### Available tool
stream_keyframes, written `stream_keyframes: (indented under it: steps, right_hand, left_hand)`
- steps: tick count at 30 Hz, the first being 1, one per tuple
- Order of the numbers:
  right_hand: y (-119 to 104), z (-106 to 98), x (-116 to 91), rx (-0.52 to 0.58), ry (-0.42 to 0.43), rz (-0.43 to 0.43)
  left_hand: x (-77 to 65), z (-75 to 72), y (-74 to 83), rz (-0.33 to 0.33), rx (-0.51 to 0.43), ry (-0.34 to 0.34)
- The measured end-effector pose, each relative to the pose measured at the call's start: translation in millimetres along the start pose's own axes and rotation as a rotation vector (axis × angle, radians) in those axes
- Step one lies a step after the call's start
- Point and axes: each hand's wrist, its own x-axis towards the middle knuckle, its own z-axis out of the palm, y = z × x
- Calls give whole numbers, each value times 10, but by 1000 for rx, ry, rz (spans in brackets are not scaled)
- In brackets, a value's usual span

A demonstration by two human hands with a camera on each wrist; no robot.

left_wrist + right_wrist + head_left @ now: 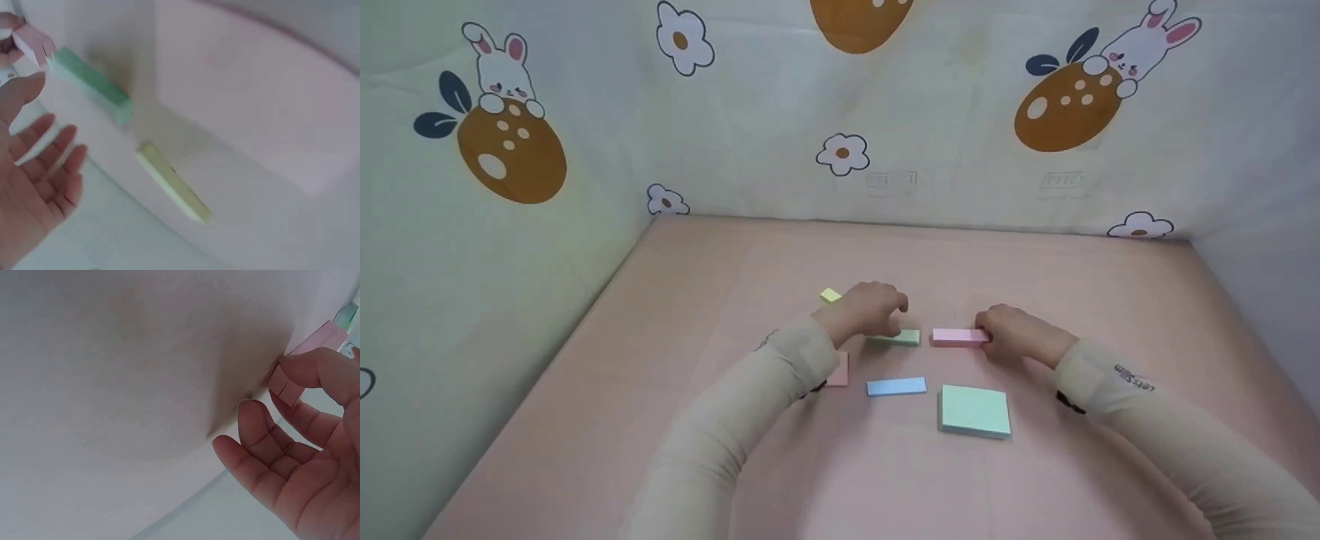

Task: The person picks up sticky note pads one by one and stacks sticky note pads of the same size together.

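Observation:
A narrow pink sticky-note pad [958, 337] lies on the table, its right end pinched between the thumb and fingers of my right hand [1024, 335]. In the right wrist view the thumb presses one side of the pink pad [312, 354]. Just left of it, end towards end, is a narrow green pad [905, 338]. My left hand [868, 309] hovers over the green pad, fingers loosely bent and holding nothing. The left wrist view shows the palm apart from the green pad [93, 81]. A narrow yellow pad [830, 295] sits behind the left wrist, partly hidden.
Nearer the front lie a narrow blue pad [896, 387] and a larger mint-green sticky-note block [975, 410]. A reddish-pink pad [838, 370] is partly covered by the left sleeve. Patterned cloth walls [750, 150] bound the pink table [720, 262] at the back and sides.

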Motion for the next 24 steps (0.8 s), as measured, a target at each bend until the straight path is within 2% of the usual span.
stream_keyframes:
  steps: [3, 6, 9, 18, 24]
  right_hand:
    - [7, -3, 11, 13, -9, 11]
    - [5, -14, 26, 19, -23, 19]
    - [-14, -22, 33, 20, -35, 30]
    - [-24, -22, 19, 27, -15, 34]
    - [-11, -10, 20, 34, -8, 43]
  left_hand:
    - [-62, -49, -100, 49, 28, 2]
    - [-101, -29, -161, 61, 67, -31]
    - [-114, 48, -186, 40, 76, -58]
    - [-75, 194, -199, -20, 54, -61]
    - [-64, 231, -223, -88, -75, -88]
